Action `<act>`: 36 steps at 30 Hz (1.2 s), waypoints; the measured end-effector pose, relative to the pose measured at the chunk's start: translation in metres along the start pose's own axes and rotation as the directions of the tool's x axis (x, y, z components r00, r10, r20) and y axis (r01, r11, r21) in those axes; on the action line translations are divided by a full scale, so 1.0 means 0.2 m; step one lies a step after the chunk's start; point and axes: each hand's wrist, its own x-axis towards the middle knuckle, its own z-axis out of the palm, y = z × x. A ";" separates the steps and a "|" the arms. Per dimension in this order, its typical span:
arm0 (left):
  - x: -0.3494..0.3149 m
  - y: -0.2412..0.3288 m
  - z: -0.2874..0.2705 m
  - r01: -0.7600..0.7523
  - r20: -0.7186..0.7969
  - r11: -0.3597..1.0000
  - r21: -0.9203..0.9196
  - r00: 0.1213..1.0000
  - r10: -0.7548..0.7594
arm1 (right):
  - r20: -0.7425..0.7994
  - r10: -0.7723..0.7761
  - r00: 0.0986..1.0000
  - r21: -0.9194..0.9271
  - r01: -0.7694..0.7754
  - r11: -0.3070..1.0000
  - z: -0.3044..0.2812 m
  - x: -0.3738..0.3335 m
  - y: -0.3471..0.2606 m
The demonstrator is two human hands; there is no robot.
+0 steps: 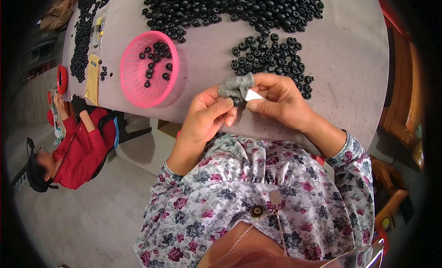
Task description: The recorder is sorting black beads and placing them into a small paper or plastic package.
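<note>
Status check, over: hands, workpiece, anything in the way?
Left hand pinching small black part. Right hand gripping white piece beside it. Nothing seen blocking; pink basket off left.

Left forearm [185, 150] and right forearm [326, 133] are angled inward, the hands held close together before the torso [276, 180]: left hand [209, 113] pinched, thumb pointed right, fingers curled; right hand [282, 101] likewise pinched, thumb pointed left, index finger bent beyond it.
</note>
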 end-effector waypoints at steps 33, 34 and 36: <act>0.15 0.08 0.07 -0.058 0.036 0.035 0.998 0.894 0.446 | -0.227 -0.088 0.970 0.047 0.101 0.994 -0.03 0.01 0.02; 0.15 0.08 0.08 -0.058 0.038 0.030 0.998 0.893 0.449 | -0.225 -0.082 0.971 0.043 0.093 0.995 -0.03 0.01 0.02; 0.15 0.07 0.08 -0.056 0.040 0.021 0.998 0.889 0.457 | -0.223 -0.094 0.970 0.036 0.105 0.994 -0.02 0.01 0.02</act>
